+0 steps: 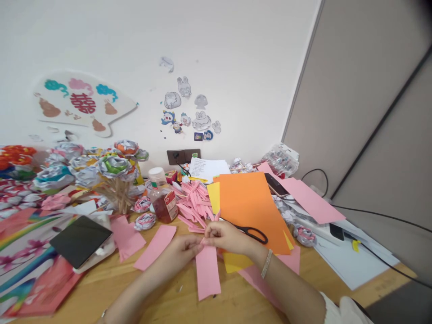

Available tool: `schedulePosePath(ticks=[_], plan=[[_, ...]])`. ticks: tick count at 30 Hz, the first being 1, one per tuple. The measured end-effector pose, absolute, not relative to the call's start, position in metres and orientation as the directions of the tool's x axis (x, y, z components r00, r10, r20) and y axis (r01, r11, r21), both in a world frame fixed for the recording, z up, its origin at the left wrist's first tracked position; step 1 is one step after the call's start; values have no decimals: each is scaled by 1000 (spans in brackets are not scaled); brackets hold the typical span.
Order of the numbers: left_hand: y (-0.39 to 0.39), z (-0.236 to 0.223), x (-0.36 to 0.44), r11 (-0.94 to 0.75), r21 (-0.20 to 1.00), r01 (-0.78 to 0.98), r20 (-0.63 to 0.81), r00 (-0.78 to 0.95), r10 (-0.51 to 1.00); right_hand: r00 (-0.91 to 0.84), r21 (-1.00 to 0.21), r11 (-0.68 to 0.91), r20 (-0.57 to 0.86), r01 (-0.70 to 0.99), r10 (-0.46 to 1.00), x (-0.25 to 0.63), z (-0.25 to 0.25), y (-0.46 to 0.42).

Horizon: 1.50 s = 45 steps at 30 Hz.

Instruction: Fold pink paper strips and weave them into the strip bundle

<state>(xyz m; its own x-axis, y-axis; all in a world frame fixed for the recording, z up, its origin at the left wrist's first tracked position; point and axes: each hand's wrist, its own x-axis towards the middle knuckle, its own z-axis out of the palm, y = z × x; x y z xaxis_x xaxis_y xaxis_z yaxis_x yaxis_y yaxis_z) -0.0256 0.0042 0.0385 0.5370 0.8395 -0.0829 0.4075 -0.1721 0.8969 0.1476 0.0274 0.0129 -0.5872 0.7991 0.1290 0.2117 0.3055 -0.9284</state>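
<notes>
My left hand (pixel 182 252) and my right hand (pixel 226 236) meet over the wooden desk (pixel 168 297), both pinching the top end of a pink paper strip (pixel 208 272) that lies flat and points toward me. A bracelet (pixel 266 263) circles my right wrist. Just beyond my fingers lies a pile of folded pink paper pieces (pixel 194 202). Black-handled scissors (pixel 251 233) rest right of my right hand, on an orange sheet (pixel 251 204).
More pink strips (pixel 155 246) and a dark tablet (pixel 81 240) lie to the left. A red-labelled bottle (pixel 162 198) and paper flowers on sticks (pixel 111 173) stand behind. A phone (pixel 276 184), pink sheets, white papers and cables fill the right side.
</notes>
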Motion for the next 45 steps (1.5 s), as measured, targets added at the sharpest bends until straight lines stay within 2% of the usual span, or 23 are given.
schedulePosePath(ticks=[7,18,25,32,37,41,45], plan=[[7,35,-25,-113,905,411,-102,466,879,-594,-825,442,167,353,787,150,14,27],[4,32,-25,-214,873,438,-35,494,869,-599,-826,435,154,358,786,148,15,25],[3,30,-24,-287,825,488,41,454,890,-594,-827,428,148,364,791,149,20,23],[1,22,-22,-206,871,447,-1,420,907,-647,-769,493,139,407,750,152,20,25],[2,25,-22,-296,822,486,96,396,913,-639,-747,491,116,448,761,153,16,26],[3,31,-23,-270,809,522,109,318,942,-637,-786,469,127,403,760,154,18,26],[1,33,-21,-301,864,403,87,470,878,-663,-707,555,161,439,731,153,18,25]])
